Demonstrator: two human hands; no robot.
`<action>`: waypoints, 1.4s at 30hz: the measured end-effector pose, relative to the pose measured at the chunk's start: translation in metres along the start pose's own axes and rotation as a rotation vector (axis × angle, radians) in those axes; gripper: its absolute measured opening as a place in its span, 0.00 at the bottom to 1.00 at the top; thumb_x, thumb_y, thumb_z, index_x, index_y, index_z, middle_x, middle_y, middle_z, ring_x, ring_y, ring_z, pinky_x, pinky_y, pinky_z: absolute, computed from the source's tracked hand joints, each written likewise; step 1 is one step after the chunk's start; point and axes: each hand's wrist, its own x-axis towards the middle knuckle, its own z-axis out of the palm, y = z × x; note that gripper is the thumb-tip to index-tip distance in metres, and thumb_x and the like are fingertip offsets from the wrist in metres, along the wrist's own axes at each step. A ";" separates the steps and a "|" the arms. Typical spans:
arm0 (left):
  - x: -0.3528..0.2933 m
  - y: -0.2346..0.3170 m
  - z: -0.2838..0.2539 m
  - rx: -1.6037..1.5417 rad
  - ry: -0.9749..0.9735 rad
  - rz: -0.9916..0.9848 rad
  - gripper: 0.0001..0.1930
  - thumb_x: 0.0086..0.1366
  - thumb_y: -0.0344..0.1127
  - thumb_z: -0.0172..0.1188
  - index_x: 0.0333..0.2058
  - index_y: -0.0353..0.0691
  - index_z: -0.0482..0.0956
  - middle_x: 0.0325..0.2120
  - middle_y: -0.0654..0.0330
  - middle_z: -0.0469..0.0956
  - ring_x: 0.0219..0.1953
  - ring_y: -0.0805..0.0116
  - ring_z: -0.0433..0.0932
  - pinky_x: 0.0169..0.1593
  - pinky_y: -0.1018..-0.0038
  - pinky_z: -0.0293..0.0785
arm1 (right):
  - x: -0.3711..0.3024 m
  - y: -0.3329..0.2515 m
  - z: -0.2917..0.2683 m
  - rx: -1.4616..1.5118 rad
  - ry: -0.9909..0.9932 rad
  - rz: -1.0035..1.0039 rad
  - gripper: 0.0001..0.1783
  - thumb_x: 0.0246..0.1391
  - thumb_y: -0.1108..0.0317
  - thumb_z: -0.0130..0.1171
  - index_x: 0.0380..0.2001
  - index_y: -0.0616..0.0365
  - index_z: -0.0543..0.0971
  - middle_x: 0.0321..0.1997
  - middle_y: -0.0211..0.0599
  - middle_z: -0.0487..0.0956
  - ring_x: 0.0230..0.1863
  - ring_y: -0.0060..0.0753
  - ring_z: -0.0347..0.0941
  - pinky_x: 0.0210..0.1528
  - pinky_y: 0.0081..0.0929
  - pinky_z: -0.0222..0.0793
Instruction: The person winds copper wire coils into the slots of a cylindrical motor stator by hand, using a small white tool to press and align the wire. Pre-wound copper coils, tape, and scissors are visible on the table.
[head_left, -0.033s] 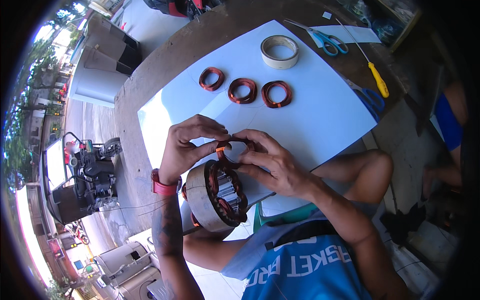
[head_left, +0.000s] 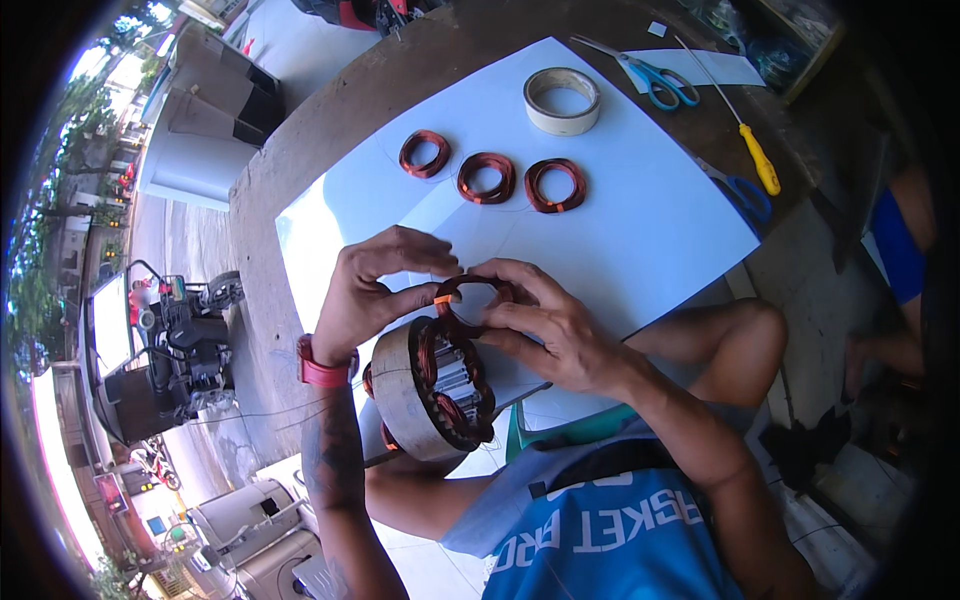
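Note:
A ring-shaped coil of reddish copper wire, bound with an orange tape band, stands tilted above the near edge of the white sheet. My right hand pinches its right side between thumb and fingers. At its upper left, my left hand has the thumb against the coil by the tape, with the fingers curved over the top. Just below the coil is a round metal motor stator, tilted on its side, with copper windings in its slots. Loose thin wires trail from it. My fingers partly cover the coil.
Three more copper coils lie in a row on the white sheet, with a tape roll beyond them. Light-blue scissors, a yellow-handled screwdriver and dark-blue-handled scissors lie at the right. A person's leg shows at far right.

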 end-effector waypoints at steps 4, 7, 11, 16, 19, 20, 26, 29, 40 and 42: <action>-0.037 0.015 -0.015 0.088 0.288 -0.191 0.22 0.60 0.25 0.77 0.54 0.34 0.85 0.54 0.52 0.86 0.57 0.60 0.83 0.62 0.63 0.78 | -0.016 -0.003 -0.013 -0.010 -0.103 0.049 0.09 0.60 0.73 0.69 0.43 0.64 0.84 0.71 0.49 0.70 0.62 0.50 0.78 0.59 0.40 0.81; -0.089 0.038 -0.002 0.095 0.727 -0.325 0.13 0.69 0.24 0.68 0.51 0.29 0.83 0.48 0.53 0.85 0.54 0.63 0.83 0.60 0.67 0.78 | -0.026 -0.005 -0.018 -0.061 -0.157 0.020 0.10 0.57 0.75 0.70 0.42 0.63 0.85 0.72 0.44 0.70 0.61 0.47 0.78 0.59 0.38 0.81; -0.147 0.065 0.063 0.067 0.999 -0.370 0.06 0.72 0.22 0.64 0.45 0.31 0.82 0.41 0.57 0.84 0.44 0.72 0.82 0.52 0.75 0.78 | -0.029 -0.004 -0.016 -0.150 -0.165 -0.057 0.10 0.52 0.77 0.72 0.38 0.59 0.85 0.70 0.41 0.72 0.61 0.43 0.77 0.60 0.36 0.81; -0.171 0.074 0.098 0.298 0.721 -0.457 0.14 0.66 0.31 0.70 0.47 0.28 0.84 0.48 0.51 0.83 0.51 0.61 0.83 0.56 0.68 0.77 | -0.030 -0.003 -0.015 -0.236 -0.186 -0.107 0.11 0.49 0.75 0.74 0.37 0.56 0.86 0.69 0.39 0.73 0.60 0.41 0.78 0.59 0.36 0.81; -0.170 0.070 0.090 0.339 0.542 -0.448 0.18 0.66 0.32 0.70 0.52 0.27 0.82 0.54 0.47 0.81 0.55 0.59 0.84 0.57 0.67 0.79 | -0.031 -0.003 -0.016 -0.242 -0.190 -0.100 0.12 0.53 0.74 0.72 0.42 0.56 0.88 0.70 0.36 0.72 0.58 0.38 0.77 0.59 0.32 0.81; -0.170 0.069 0.087 0.295 0.506 -0.492 0.19 0.66 0.31 0.70 0.53 0.27 0.82 0.55 0.45 0.81 0.56 0.57 0.84 0.57 0.67 0.80 | -0.031 -0.003 -0.017 -0.239 -0.182 -0.097 0.12 0.55 0.74 0.71 0.44 0.56 0.89 0.71 0.34 0.72 0.58 0.38 0.77 0.60 0.30 0.81; -0.173 0.065 0.086 0.168 0.466 -0.545 0.29 0.67 0.28 0.70 0.65 0.28 0.73 0.56 0.46 0.82 0.56 0.58 0.85 0.57 0.66 0.82 | -0.031 -0.004 -0.018 -0.236 -0.190 -0.076 0.12 0.55 0.74 0.71 0.44 0.55 0.89 0.70 0.35 0.72 0.58 0.37 0.77 0.60 0.31 0.81; -0.175 0.065 0.087 0.240 0.432 -0.574 0.31 0.68 0.29 0.70 0.67 0.30 0.71 0.54 0.49 0.84 0.56 0.62 0.84 0.57 0.69 0.81 | -0.032 -0.004 -0.018 -0.240 -0.202 -0.084 0.12 0.56 0.73 0.71 0.44 0.55 0.89 0.69 0.35 0.73 0.58 0.36 0.77 0.60 0.30 0.81; -0.166 0.074 0.072 -0.072 0.444 -0.849 0.40 0.45 0.34 0.85 0.57 0.31 0.76 0.48 0.53 0.83 0.49 0.61 0.83 0.57 0.66 0.75 | -0.029 -0.002 -0.014 -0.199 -0.200 -0.145 0.13 0.60 0.70 0.70 0.48 0.57 0.88 0.67 0.33 0.75 0.56 0.34 0.76 0.59 0.29 0.81; -0.167 0.080 0.070 -0.047 0.444 -0.894 0.42 0.45 0.34 0.86 0.58 0.30 0.74 0.49 0.55 0.82 0.50 0.64 0.82 0.56 0.67 0.75 | -0.029 -0.001 -0.013 -0.163 -0.192 -0.143 0.17 0.61 0.69 0.69 0.53 0.59 0.86 0.66 0.33 0.75 0.55 0.34 0.76 0.58 0.29 0.81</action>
